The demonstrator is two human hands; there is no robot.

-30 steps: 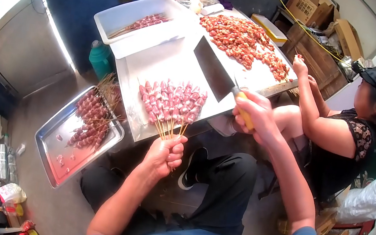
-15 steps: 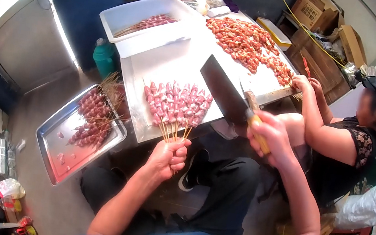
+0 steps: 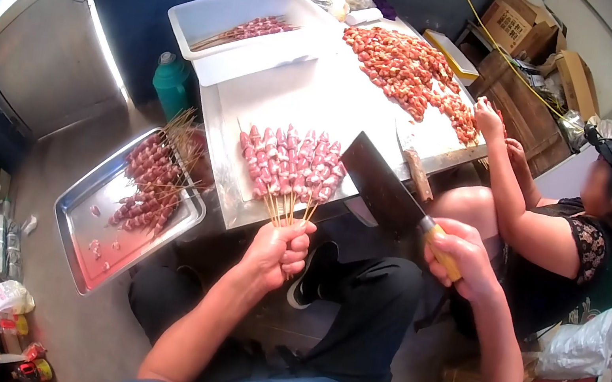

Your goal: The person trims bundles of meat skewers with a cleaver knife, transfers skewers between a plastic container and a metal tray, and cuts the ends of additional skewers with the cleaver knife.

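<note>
My left hand (image 3: 277, 252) is closed round the bare ends of several meat skewers (image 3: 291, 163), fanned out side by side over the near edge of the white table (image 3: 280, 99). Dark red pieces are threaded along them. In my right hand (image 3: 463, 260) is a cleaver (image 3: 386, 188), gripped by its yellowish handle, its wide dark blade slanting up and left, right of the skewers and apart from them. Behind the cleaver, a knife (image 3: 417, 173) with a worn brown handle lies at the table's edge.
Left of the table, a metal tray (image 3: 87, 236) holds more skewers. A white tub (image 3: 262, 64) with skewers stands at the back, beside a pile of cut meat (image 3: 405, 71). At right sits another person (image 3: 552, 206), hands near the pile. A green thermos (image 3: 170, 88) stands at left.
My right hand has moved right and down with the cleaver, away from the skewers. My left hand keeps its hold. The other person's hands have shifted slightly.
</note>
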